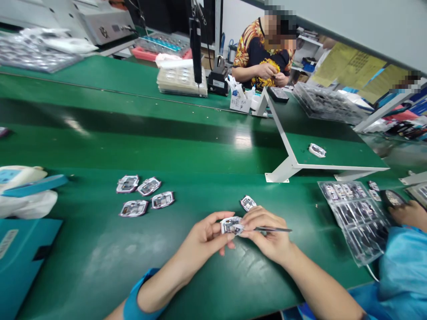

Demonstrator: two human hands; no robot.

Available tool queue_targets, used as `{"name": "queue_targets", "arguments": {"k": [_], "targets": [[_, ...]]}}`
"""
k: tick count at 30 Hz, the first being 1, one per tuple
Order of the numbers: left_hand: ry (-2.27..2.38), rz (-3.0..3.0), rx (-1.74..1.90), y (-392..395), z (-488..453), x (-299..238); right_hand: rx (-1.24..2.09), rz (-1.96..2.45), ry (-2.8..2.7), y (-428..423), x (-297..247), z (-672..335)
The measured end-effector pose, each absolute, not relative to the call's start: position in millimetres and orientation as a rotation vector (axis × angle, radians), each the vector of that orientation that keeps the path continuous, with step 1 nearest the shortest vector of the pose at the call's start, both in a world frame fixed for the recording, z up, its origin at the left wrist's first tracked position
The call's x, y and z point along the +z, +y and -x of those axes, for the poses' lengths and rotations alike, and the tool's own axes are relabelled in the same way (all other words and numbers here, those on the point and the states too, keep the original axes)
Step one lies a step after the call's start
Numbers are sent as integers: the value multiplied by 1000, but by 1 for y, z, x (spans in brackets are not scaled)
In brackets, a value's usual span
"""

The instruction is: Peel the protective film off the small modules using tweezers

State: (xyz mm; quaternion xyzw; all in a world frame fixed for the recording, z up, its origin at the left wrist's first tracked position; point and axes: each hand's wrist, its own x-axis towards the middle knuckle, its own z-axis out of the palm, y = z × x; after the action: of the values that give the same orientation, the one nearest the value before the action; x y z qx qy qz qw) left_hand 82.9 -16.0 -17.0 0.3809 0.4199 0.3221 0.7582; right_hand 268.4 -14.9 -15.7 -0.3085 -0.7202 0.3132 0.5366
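Observation:
My left hand [203, 238] pinches a small white-framed circuit module [231, 225] between thumb and fingers, just above the green bench mat [100, 249]. My right hand [267, 233] touches the same module and grips thin metal tweezers [275, 229] that point to the right. Another module [247, 202] lies on the mat just behind my right hand. Several more modules [143, 195] lie in a loose cluster to the left.
A clear blister tray [356, 218] of parts lies at the right, beside a co-worker's blue sleeve [403, 271]. A white-framed raised shelf [327, 155] holds one module [316, 150]. Another person [263, 53] works across the conveyor. Stacked trays [182, 80] and a teal box [20, 253] stand around.

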Motion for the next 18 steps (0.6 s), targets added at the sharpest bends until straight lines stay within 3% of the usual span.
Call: {"name": "queue_targets", "arguments": {"k": [11,18], "targets": [[907,-756,761,-21,-90,-23,652,746,-1783,-21,-25,-262],[1020,-736,848,-18,-86,-21,1038,996,-1346,-18,-23,-264]]}}
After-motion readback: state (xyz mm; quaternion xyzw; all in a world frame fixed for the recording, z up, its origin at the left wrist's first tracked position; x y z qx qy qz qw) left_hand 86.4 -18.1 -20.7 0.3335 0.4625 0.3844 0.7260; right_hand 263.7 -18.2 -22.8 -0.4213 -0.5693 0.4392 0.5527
